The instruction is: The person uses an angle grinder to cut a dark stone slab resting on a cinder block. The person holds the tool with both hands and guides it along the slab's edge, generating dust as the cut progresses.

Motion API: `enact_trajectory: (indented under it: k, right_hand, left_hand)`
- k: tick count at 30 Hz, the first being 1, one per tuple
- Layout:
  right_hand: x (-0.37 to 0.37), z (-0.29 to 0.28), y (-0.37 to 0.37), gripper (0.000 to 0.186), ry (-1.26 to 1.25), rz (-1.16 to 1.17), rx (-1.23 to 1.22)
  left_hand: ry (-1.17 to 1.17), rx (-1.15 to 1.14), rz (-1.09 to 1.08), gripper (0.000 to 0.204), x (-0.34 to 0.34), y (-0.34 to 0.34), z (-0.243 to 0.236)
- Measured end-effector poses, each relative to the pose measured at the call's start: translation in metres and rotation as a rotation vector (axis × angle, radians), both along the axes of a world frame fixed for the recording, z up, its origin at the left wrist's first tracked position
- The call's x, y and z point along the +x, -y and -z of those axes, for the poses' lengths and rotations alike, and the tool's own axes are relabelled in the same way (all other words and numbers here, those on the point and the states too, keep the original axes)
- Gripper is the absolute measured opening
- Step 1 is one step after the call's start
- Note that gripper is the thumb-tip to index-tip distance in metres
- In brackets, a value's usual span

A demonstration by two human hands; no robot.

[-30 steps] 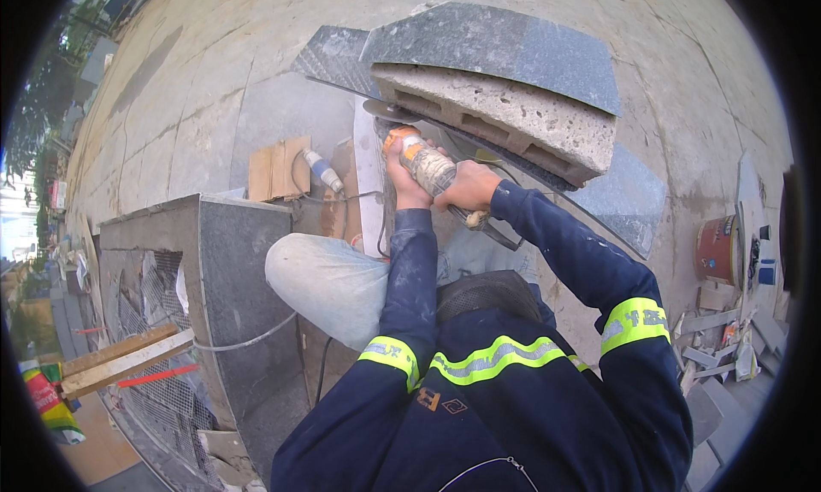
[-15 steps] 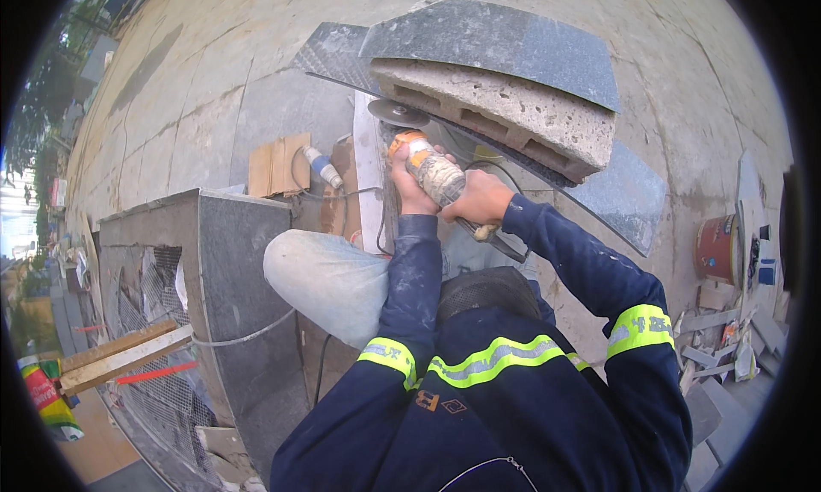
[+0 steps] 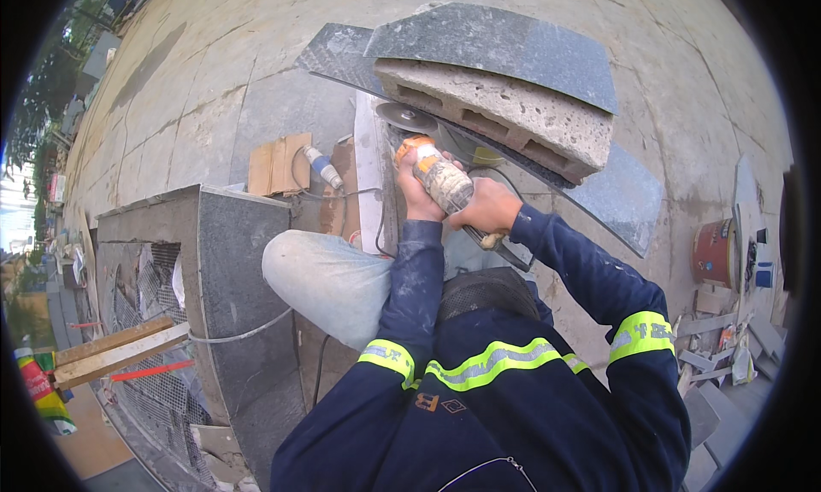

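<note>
My left hand grips the front of an orange, dust-coated angle grinder, and my right hand holds its rear body. The cutting disc sits beside the lower long edge of a concrete block; whether it touches anything is unclear. A blue-grey stone slab lies on the block, with another slab sticking out at the left and one at the right. A long white strip lies left of the grinder. My bent left knee is beside my left forearm.
A stone-faced box structure with wire mesh and wooden battens is at left. A plug connector, cables and cardboard lie near it. At right stand a red bucket and stone offcuts on the concrete paving.
Both hands and the grinder have shifted a little to the right and slightly down toward me, the disc moving along the block's edge. My grip looks the same.
</note>
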State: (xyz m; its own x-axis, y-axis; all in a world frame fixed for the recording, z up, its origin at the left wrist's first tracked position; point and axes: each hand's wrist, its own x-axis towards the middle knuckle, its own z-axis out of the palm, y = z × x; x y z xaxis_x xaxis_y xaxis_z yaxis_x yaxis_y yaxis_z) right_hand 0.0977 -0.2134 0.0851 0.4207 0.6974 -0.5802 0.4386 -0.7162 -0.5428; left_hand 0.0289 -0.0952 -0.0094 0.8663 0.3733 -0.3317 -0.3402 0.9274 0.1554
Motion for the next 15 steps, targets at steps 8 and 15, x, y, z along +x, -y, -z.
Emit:
enact_trajectory:
  k: [8, 15]
  right_hand:
    - [0.001, 0.001, 0.010, 0.066, -0.027, 0.016, 0.010]
    - [0.001, -0.006, 0.017, 0.062, -0.068, 0.030, 0.018]
  left_hand:
    - [-0.012, -0.009, -0.021, 0.044, 0.000, 0.009, -0.004]
    - [-0.049, -0.013, -0.014, 0.046, -0.002, 0.017, -0.009]
